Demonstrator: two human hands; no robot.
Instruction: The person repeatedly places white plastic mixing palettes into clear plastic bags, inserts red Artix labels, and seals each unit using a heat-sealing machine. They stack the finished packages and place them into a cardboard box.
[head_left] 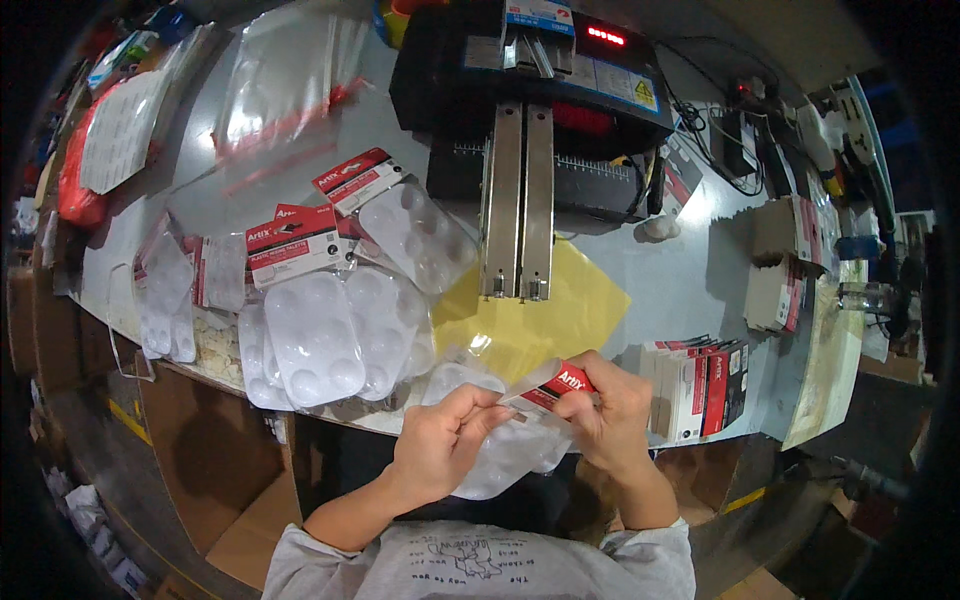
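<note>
At the table's front edge, my left hand (445, 445) is closed, thumb and fingers pinching the top edge of a clear plastic bag. A white plastic mixing palette (500, 462) with round wells hangs below, between my hands. My right hand (612, 412) is closed on a folded red, black and white header card (566, 379), which lies at the bag's top edge. The fingertips hide part of where card and bag meet. Left of my hands, several white palettes (315, 340) lie in clear bags topped with red and white header cards (293, 247).
Ahead stands a black machine (560, 90) with two metal arms reaching toward me over a yellow sheet (590, 295). Stacked header cards (695, 390) stand at the right, with more card stacks (780, 275) behind. Clear bags (280, 80) lie at the back left. An open cardboard box (215, 450) sits below.
</note>
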